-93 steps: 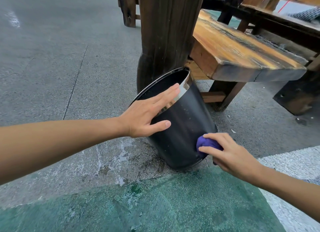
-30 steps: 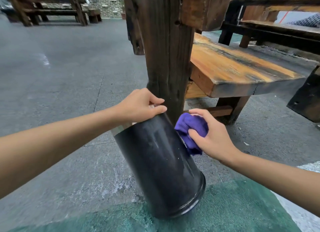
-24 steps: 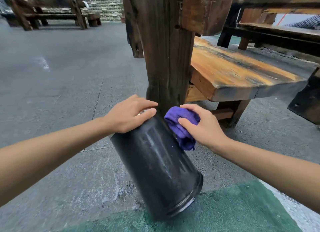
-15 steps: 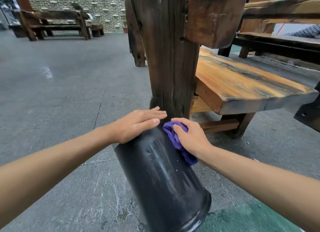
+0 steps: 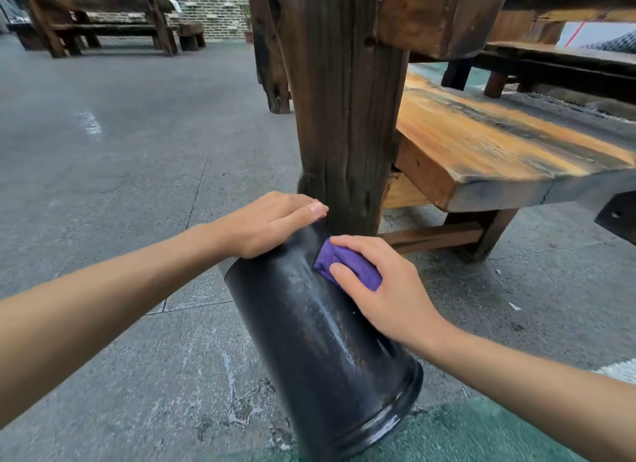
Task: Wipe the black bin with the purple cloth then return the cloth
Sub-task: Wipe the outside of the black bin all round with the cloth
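The black bin (image 5: pixel 320 351) is tipped away from me on the concrete floor, its base toward me and its open top against a thick wooden post (image 5: pixel 340 110). My left hand (image 5: pixel 272 222) curls over the bin's upper rim and holds it. My right hand (image 5: pixel 382 289) presses the bunched purple cloth (image 5: pixel 347 265) flat against the upper side wall of the bin. The bin's wall shows pale wipe streaks. Its opening is hidden behind my hands.
A low wooden bench (image 5: pixel 499 151) juts out to the right of the post. More dark wooden furniture (image 5: pixel 99 17) stands far off at the back left before a brick wall. Green-painted floor (image 5: pixel 464 434) lies at the bottom, grey concrete to the left.
My right hand has slid the purple cloth from the bin's right edge onto its facing upper wall. My left hand went from gripping the rim to lying flatter over it. The view rose.
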Action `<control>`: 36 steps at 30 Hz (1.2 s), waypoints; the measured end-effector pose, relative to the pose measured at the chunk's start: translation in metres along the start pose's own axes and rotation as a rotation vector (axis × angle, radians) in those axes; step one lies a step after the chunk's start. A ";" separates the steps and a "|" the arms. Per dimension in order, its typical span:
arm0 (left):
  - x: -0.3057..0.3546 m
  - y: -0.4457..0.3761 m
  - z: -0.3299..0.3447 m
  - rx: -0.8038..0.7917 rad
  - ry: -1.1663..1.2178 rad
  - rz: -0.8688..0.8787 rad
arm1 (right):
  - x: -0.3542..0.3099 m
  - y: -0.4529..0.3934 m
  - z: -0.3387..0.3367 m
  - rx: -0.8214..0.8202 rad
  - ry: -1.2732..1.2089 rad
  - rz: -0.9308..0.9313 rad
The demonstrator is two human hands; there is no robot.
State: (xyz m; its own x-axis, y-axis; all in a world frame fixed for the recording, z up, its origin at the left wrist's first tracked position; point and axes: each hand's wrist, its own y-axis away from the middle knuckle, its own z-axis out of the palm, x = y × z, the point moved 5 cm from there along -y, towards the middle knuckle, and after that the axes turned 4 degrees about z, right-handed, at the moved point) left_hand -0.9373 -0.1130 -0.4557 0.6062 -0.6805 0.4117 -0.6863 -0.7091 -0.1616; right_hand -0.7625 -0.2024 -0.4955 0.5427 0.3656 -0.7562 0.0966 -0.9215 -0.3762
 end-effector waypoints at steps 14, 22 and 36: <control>0.029 -0.013 0.002 -0.026 -0.002 -0.026 | 0.022 0.092 -0.043 -0.230 0.223 -0.409; 0.066 -0.034 0.010 0.084 0.074 0.085 | 0.025 0.036 -0.070 0.121 0.027 -0.075; 0.050 0.004 -0.001 0.313 0.265 0.064 | 0.021 -0.032 -0.036 0.260 -0.155 0.299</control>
State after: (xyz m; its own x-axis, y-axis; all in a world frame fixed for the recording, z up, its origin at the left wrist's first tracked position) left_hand -0.9104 -0.1498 -0.4347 0.4138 -0.6830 0.6019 -0.5395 -0.7165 -0.4421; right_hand -0.7240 -0.1696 -0.4804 0.3808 0.1208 -0.9167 -0.2706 -0.9335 -0.2354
